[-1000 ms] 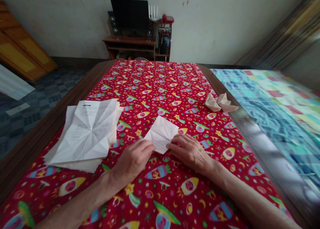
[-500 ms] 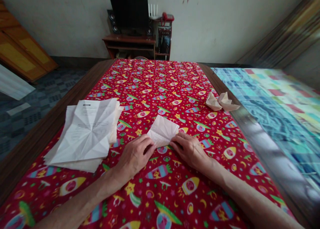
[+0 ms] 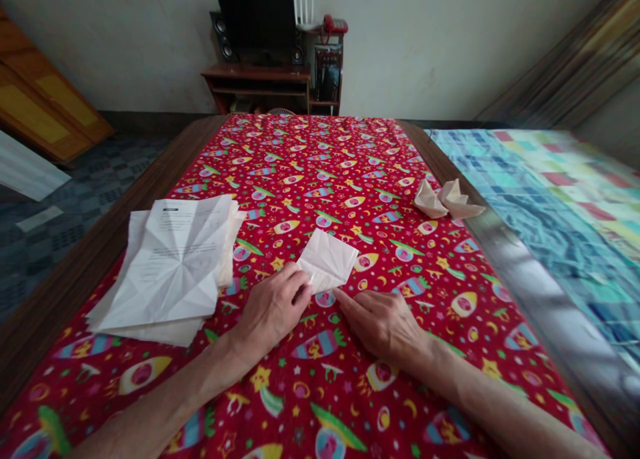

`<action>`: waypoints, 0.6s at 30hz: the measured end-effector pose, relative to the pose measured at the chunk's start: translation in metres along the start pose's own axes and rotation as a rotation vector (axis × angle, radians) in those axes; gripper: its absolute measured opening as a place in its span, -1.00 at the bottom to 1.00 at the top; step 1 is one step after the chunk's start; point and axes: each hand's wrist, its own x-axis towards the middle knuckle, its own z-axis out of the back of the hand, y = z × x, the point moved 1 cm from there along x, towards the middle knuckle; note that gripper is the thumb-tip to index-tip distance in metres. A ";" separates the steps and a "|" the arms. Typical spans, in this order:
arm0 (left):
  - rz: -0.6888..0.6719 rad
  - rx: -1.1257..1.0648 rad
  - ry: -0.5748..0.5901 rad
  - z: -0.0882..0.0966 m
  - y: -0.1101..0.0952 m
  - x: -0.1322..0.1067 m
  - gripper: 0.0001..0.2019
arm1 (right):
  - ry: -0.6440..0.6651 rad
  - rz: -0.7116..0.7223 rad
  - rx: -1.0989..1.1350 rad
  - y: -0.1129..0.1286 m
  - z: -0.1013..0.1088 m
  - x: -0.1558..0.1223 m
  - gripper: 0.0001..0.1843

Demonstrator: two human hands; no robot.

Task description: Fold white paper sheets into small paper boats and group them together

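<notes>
As your left hand (image 3: 276,303) pinches the paper (image 3: 330,255), your right hand (image 3: 383,322), forefinger (image 3: 346,301) extended, seemingly creases it; next, press evenly.

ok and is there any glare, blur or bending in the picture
Head view: pale glare on the table's bare right edge; the curtain at upper right smeared and soft; the cupboard at left slanting, likely lens distortion; the folded paper fairly clear.

I see a cloth (image 3: 295,145) on the table (image 3: 173,162). On it, the paper (image 3: 330,255) lies ahead of the left hand (image 3: 277,299) and right hand (image 3: 383,322). A pile (image 3: 175,265) of sheets is left; two folded shapes (image 3: 460,202) sit right, near the bed (image 3: 520,192). Past the table's far end, a screen (image 3: 255,15) stands on a desk (image 3: 257,74).
</notes>
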 end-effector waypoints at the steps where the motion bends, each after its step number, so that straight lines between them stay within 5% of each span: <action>1: 0.004 0.002 0.004 0.000 0.000 0.000 -0.85 | 0.007 -0.010 -0.023 0.001 0.000 -0.001 -0.64; 18: 0.000 -0.031 -0.007 -0.002 0.004 0.001 -0.84 | 0.102 -0.085 -0.127 0.003 -0.004 -0.002 -0.62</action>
